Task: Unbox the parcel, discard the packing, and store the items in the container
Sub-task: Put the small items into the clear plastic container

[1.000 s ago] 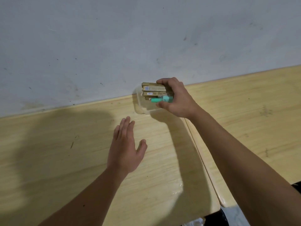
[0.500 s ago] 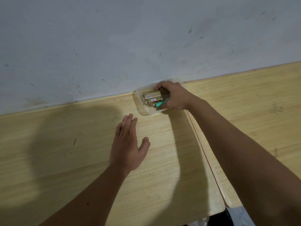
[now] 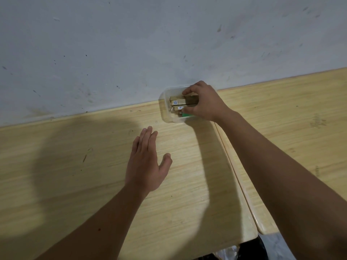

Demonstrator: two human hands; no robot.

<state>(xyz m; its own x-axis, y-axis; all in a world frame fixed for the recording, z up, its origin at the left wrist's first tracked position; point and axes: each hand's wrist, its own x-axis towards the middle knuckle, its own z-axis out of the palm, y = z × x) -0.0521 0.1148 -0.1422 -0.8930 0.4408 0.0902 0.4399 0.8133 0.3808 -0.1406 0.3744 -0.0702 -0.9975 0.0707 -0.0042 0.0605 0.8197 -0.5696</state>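
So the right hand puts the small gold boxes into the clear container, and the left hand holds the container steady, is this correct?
One detail is wrong. In the head view the left hand lies open on the table, apart from the clear container, not holding it. The right hand does set the small gold boxes inside.

The light wooden surface (image 3: 75, 166) holds a clear plastic container (image 3: 165, 111) by the wall, and the flat left hand (image 3: 147, 166).
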